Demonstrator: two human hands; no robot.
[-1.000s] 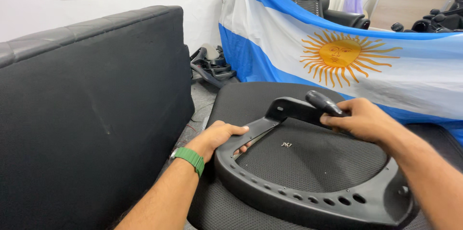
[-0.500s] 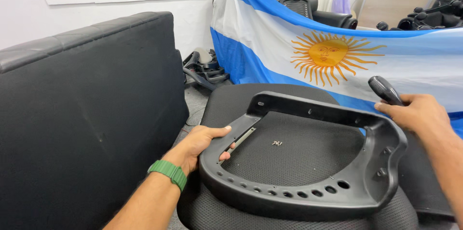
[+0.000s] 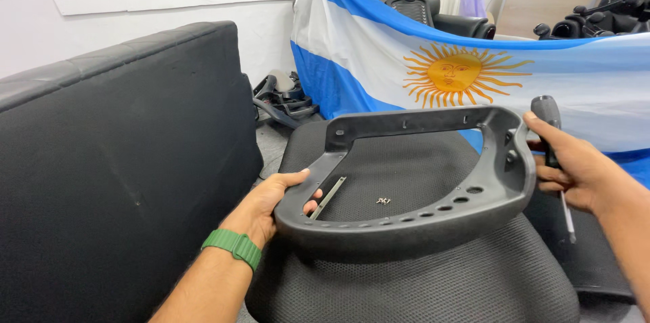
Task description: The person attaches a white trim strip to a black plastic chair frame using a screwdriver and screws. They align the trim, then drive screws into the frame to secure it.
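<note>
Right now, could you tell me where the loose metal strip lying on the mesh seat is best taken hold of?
Pinch the metal strip at its bare upper end, coming from above through the frame's opening. Its lower end lies by the left hand's fingers on the black plastic frame; it lies flat and narrow, so only its long edges suit a fingertip pinch.

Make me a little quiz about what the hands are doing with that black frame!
1. True or false: the left hand grips the frame.
2. What does the right hand hold? A) screwdriver B) hammer C) cup
3. What small things lie on the seat inside the frame?

Key: 1. True. 2. A. 3. Screws, beside a thin metal bar.
</note>
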